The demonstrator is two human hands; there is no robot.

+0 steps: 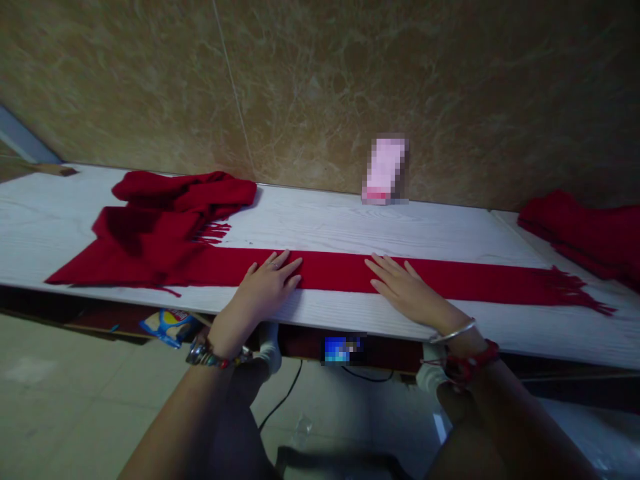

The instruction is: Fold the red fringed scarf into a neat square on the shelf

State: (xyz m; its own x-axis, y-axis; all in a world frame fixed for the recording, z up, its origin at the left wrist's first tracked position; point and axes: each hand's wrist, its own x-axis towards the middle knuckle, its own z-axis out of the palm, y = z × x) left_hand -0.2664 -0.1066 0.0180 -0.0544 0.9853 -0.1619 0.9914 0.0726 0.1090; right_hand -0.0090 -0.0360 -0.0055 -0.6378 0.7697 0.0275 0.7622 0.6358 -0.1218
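A red fringed scarf [335, 271] lies along the white wooden table, folded into a long narrow strip on the right. At its left end the cloth widens and is bunched, with fringe showing. My left hand [267, 283] lies flat on the strip near its middle, fingers spread. A short way to the right, my right hand [403, 287] also rests flat on the scarf with its fingers stretched out. Neither hand grips the cloth. The fringe [575, 290] at the right end spreads loosely on the table.
Another red cloth pile [590, 230] sits at the right end of the white table [310, 217]. A pink blurred object [385, 167] leans on the marbled wall [300, 80]. On the shelf below are a blue snack bag [170, 325] and a lit screen [341, 349]; a cable hangs there.
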